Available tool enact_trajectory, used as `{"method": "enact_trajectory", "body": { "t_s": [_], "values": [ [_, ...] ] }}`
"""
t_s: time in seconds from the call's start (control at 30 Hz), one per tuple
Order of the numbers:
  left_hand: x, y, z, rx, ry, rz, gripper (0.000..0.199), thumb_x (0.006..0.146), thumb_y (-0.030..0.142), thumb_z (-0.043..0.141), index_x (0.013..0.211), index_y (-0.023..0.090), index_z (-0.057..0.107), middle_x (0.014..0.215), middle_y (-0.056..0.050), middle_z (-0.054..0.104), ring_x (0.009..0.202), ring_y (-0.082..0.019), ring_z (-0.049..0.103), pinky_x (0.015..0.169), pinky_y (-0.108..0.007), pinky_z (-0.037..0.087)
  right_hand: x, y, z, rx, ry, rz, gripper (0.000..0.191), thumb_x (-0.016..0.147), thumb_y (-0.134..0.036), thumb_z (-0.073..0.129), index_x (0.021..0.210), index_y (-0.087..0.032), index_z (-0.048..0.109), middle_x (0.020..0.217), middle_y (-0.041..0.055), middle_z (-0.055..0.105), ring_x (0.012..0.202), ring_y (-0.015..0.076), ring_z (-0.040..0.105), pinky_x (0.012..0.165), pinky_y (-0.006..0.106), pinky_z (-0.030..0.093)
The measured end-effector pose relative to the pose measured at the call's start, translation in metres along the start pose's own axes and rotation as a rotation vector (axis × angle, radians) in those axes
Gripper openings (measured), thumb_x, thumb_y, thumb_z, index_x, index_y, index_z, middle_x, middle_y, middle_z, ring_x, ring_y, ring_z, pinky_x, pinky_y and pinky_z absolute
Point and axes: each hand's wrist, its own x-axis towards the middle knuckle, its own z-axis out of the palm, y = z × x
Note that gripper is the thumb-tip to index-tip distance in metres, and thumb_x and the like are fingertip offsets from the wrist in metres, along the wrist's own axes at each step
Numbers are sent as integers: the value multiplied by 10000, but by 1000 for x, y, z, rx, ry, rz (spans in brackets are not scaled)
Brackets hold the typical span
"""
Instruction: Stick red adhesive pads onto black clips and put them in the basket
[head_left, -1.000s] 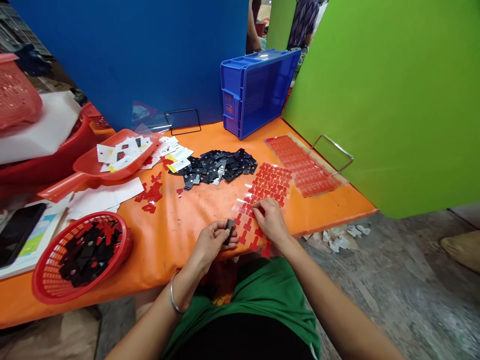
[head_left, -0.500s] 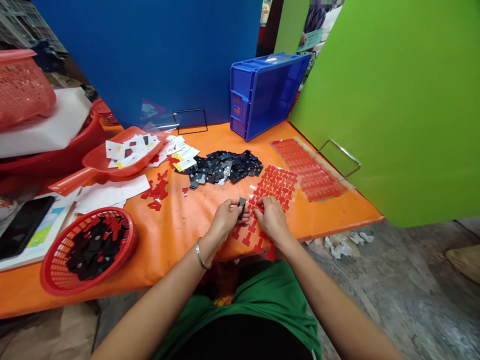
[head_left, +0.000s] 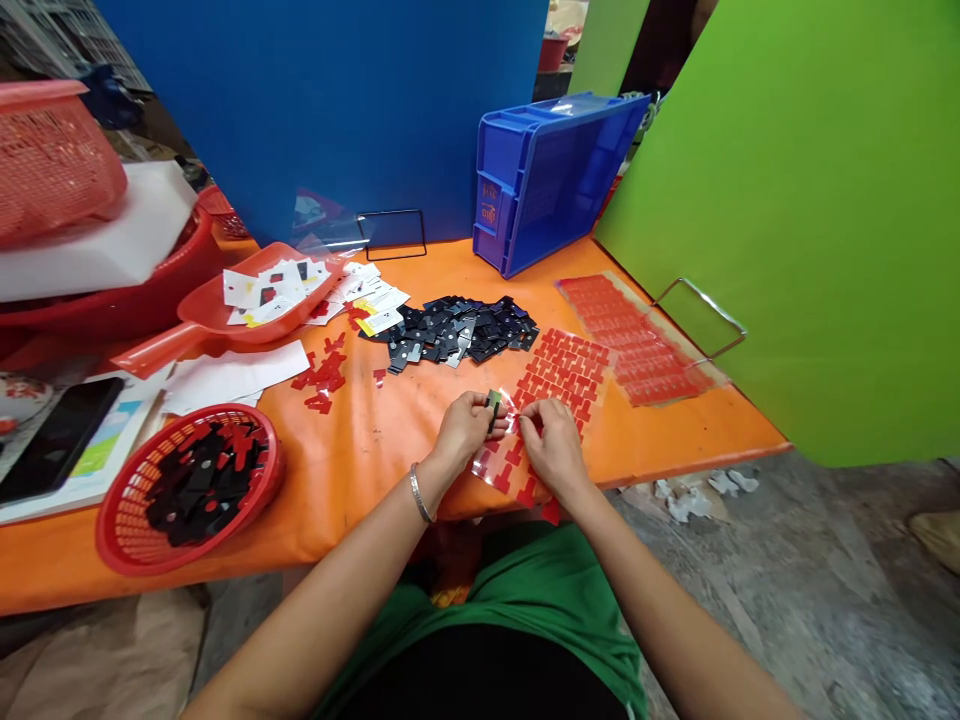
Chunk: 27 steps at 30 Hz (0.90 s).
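Observation:
My left hand (head_left: 463, 430) is closed on a small flat black piece (head_left: 493, 408), held tilted above the near edge of the table. Its upper face catches a greenish reflection. Close beside it, my right hand (head_left: 555, 442) pinches a small red sticker (head_left: 516, 415) at the fingertips, partly hidden by the fingers. Under both hands lies a clear sheet of red T-shaped stickers (head_left: 568, 368), with gaps at its near end. Beyond the hands is a heap of similar black pieces (head_left: 465, 330).
Left stands a red basket (head_left: 112, 530) of black and red pieces, near loose red pieces (head_left: 322, 375) and a red dustpan (head_left: 161, 348) with paper scraps. A blue crate (head_left: 495, 205) stands on its side at the back. Another red sheet (head_left: 637, 340) lies beside the green panel (head_left: 840, 220).
The view has shifted a little, so the scene sits further right. The black piece has tilted and now reflects green. Red shows at my right fingertips, close to the black piece.

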Motion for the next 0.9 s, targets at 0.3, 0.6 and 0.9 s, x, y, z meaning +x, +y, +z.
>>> {"method": "enact_trajectory", "body": {
  "t_s": [0.3,0.6,0.9],
  "values": [
    [-9,11,-2,-77,-40,-50,139,803,-32,483,802,86,557,771,-79,665,560,-99,631,627,-251,544,5,7,-14,522,23,242,182,718,-335,600,774,-191,504,727,-11,534,636,126,485,600,253,408],
    [-59,-6,-27,-207,-134,-148,218,711,-16,597,903,83,626,768,-91,696,656,-154,680,667,-252,558,-30,-30,-5,691,-63,238,122,734,-277,604,760,-192,521,723,-3,558,646,127,536,599,252,463],
    [-60,-18,-33,-223,-156,-136,227,727,-42,518,888,77,626,783,-82,695,674,-142,682,655,-215,550,-46,-33,13,858,-145,322,207,748,-349,646,807,-210,504,753,2,594,602,152,621,588,301,555]
  ]
}}
